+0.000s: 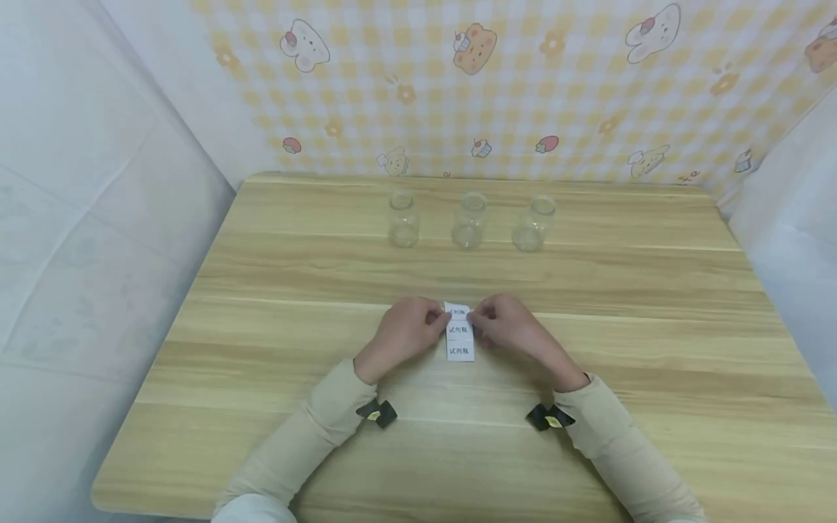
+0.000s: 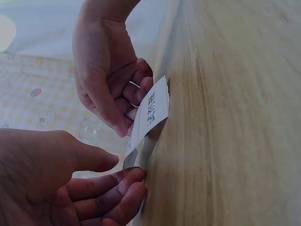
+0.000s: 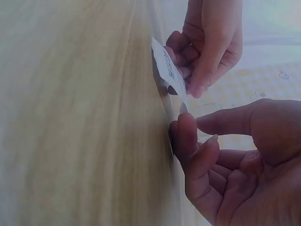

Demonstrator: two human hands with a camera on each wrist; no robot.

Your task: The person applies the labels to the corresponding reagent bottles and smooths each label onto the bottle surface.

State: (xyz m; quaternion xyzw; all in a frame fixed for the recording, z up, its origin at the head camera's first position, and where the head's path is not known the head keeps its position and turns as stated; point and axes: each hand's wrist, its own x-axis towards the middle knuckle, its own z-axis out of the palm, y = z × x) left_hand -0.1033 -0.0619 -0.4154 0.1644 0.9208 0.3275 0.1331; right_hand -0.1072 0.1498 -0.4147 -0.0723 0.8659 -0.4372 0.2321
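Observation:
A white strip of paper labels (image 1: 461, 341), printed with dark characters in three rows, is held between my two hands just over the wooden table. My left hand (image 1: 407, 328) pinches its left edge near the top row. At the opposite edge, my right hand (image 1: 508, 323) pinches the strip with thumb and index finger. The left wrist view shows the strip (image 2: 153, 106) bent and tilted, its near end lifted off the wood. In the right wrist view, fingers hide part of the label strip (image 3: 167, 66).
Three clear glass jars without lids stand in a row towards the back: a left jar (image 1: 403, 220), a middle jar (image 1: 468, 221) and a right jar (image 1: 533, 224). Behind the wooden table (image 1: 261, 349) hangs a yellow checked cloth (image 1: 431, 87) with cartoon prints.

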